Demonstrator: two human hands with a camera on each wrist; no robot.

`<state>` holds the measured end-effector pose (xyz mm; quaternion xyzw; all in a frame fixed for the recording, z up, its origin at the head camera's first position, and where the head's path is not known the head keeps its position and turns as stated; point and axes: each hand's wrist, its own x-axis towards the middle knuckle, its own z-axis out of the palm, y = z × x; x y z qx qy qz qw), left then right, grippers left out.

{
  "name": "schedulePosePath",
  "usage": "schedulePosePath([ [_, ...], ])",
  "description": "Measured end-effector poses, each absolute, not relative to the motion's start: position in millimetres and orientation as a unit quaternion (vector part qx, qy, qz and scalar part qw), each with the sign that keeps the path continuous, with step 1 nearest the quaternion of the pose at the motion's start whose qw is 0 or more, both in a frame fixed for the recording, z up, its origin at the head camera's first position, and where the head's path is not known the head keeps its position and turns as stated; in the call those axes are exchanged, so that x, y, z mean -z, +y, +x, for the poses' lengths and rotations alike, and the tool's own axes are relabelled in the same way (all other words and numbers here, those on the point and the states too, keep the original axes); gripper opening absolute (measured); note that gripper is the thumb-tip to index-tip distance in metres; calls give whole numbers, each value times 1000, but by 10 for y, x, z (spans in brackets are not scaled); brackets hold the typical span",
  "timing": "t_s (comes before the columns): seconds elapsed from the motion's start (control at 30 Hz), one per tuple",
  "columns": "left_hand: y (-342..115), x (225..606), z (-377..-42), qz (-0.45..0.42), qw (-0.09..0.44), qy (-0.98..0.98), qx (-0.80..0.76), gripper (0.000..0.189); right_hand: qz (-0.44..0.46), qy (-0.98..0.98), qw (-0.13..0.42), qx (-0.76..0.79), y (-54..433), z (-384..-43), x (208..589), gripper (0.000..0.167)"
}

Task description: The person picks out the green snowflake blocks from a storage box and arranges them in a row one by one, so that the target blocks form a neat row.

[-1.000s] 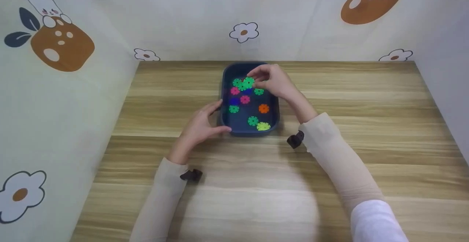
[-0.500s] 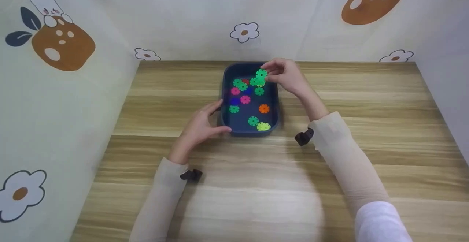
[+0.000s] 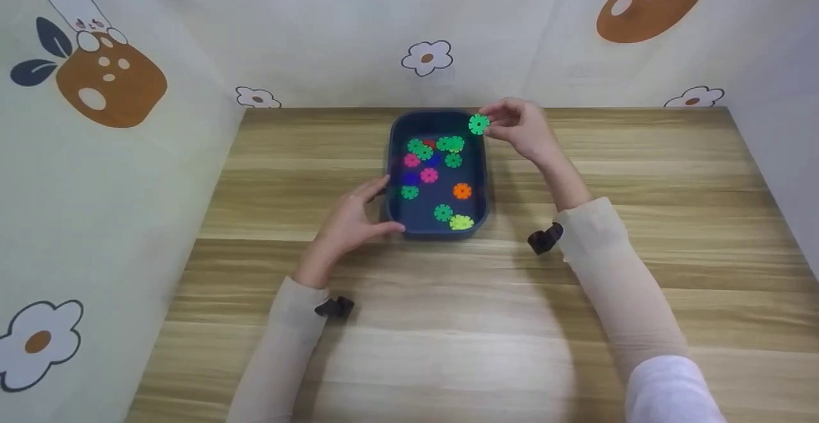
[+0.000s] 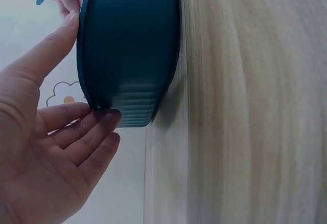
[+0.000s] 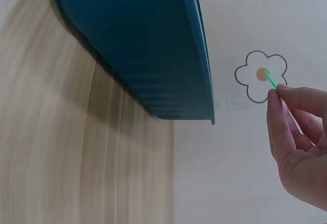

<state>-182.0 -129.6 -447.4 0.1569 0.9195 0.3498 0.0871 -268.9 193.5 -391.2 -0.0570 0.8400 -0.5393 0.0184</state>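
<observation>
As we look across from the left, our left hand (image 3: 349,221) comes first, spread wide with its thumb on the near rim and its fingers against the outer wall of the dark blue tray (image 3: 441,235), steadying it on the tabletop (image 3: 288,154) rather than clutching it. Inside the tray, along the left, we have a green disc (image 3: 409,192), a dark blue disc (image 3: 410,178) and a pink disc (image 3: 411,160), with two more green ones overlapping toward the far end beside a red disc (image 3: 429,144). Farther right lie a second pink one, several more greens, an orange disc (image 3: 462,191) and, near the closest right corner, a yellow disc (image 3: 461,222). Where pieces overlap or sink into the dark floor, we cannot give a sure count.

At the right, our right hand (image 3: 528,132) pinches one bright green disc (image 3: 478,124) between thumb and fingertips, raised above the tray's far right rim. Judging by this, we take the work to be picking out discs, and to be at an early stage: one piece is lifted but not yet set down, while most of those we can see remain in the tray.
</observation>
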Motion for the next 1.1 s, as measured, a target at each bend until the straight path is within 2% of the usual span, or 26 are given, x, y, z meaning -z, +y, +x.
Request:
schedulePosePath([
  [0.6, -1298, 4466, -1824, 158, 94, 918, -352, 95, -25, 817, -11, 576, 2165, -2713, 4093, 35],
  [1.1, -1287, 4480, -1822, 159, 89, 915, -359, 95, 14, 826, 6, 564, 2280, -2733, 4320, 36],
])
